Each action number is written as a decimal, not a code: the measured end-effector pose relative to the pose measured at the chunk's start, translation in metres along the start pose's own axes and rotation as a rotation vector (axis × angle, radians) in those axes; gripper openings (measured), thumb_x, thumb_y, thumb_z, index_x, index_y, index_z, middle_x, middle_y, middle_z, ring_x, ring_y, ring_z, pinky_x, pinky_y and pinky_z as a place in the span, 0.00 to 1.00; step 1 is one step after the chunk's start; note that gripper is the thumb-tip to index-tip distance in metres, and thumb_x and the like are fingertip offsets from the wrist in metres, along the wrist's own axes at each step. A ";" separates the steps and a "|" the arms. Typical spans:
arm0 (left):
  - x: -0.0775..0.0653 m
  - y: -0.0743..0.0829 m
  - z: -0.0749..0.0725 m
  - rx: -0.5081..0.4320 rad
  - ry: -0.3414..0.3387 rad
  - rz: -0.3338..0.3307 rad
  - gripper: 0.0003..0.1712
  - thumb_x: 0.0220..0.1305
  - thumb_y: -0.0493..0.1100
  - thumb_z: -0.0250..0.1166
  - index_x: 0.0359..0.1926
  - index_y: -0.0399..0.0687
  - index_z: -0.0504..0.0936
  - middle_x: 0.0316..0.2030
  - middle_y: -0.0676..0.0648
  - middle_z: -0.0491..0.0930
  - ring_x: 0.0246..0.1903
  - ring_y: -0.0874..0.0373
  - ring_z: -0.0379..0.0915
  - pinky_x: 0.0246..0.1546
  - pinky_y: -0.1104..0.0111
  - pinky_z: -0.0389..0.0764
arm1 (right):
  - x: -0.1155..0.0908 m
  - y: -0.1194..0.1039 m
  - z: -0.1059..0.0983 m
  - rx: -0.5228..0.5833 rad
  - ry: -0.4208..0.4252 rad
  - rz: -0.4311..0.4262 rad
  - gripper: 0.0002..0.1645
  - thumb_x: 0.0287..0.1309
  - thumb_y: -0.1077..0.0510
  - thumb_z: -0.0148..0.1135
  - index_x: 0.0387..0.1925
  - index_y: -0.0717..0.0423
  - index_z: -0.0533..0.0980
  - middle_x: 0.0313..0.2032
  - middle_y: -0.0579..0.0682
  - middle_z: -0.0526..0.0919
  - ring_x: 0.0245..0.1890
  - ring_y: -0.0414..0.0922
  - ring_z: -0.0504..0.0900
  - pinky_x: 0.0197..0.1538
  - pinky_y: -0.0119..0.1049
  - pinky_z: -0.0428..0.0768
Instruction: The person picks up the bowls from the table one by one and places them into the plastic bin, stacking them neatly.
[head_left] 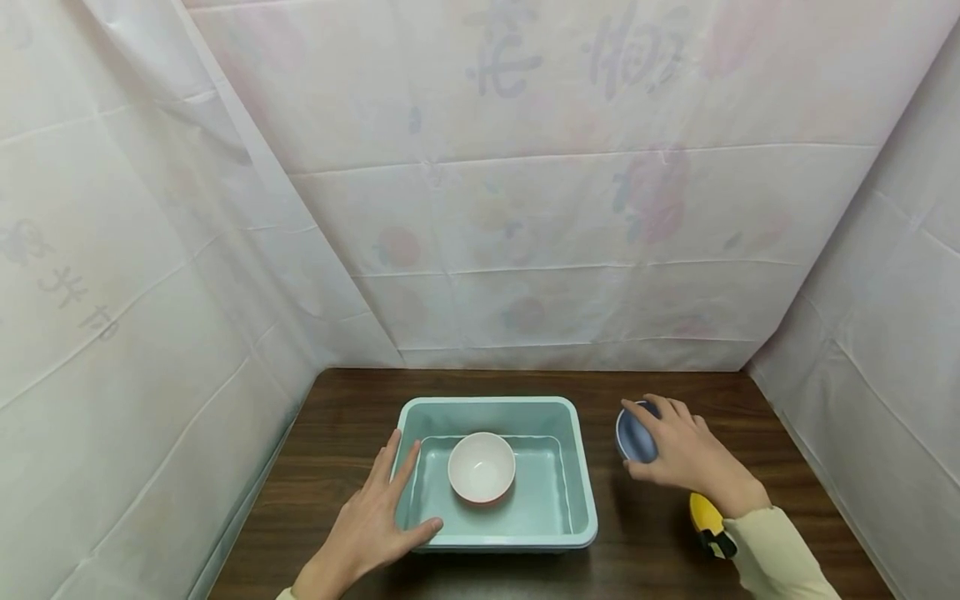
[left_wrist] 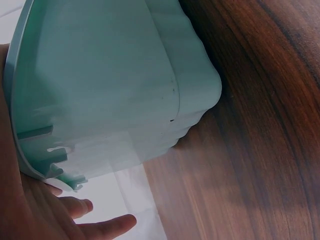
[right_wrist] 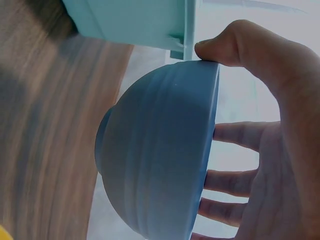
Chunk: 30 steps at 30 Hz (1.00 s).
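Note:
A pale green plastic basin (head_left: pixel 536 487) stands on the table, holding a bowl (head_left: pixel 482 467) that is white inside and reddish outside. My left hand (head_left: pixel 371 517) is at the basin's left rim, fingers spread and fairly straight, with the thumb over the near left corner. To the right of the basin, my right hand (head_left: pixel 690 454) grips a blue bowl (head_left: pixel 633 437) across its rim. In the right wrist view the thumb presses one side of the blue bowl (right_wrist: pixel 155 145) and the fingertips meet the rim farther along.
A yellow and black object (head_left: pixel 708 521) lies on the dark wood table (head_left: pixel 630 550) below my right wrist. Whitish printed sheets (head_left: pixel 525 208) hang behind the table and along both sides.

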<state>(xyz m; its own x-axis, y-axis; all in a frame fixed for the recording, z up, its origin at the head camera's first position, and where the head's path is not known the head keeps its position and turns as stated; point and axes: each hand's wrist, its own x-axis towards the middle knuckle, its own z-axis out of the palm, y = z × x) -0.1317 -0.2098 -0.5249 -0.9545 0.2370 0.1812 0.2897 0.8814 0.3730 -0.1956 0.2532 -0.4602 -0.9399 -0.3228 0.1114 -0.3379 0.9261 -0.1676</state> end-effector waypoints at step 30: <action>0.002 -0.001 0.002 -0.006 0.013 0.005 0.62 0.54 0.78 0.67 0.83 0.71 0.48 0.83 0.47 0.41 0.75 0.33 0.58 0.32 0.40 0.80 | 0.037 -0.039 -0.021 -0.005 0.054 -0.114 0.51 0.49 0.36 0.70 0.75 0.45 0.68 0.69 0.62 0.68 0.67 0.64 0.68 0.55 0.67 0.72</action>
<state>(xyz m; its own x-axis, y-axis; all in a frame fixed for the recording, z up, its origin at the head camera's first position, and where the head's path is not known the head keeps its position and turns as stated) -0.1339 -0.2099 -0.5265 -0.9519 0.2360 0.1953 0.2951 0.8777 0.3775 -0.2158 0.2090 -0.4289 -0.8915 -0.4148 0.1819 -0.4417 0.8853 -0.1458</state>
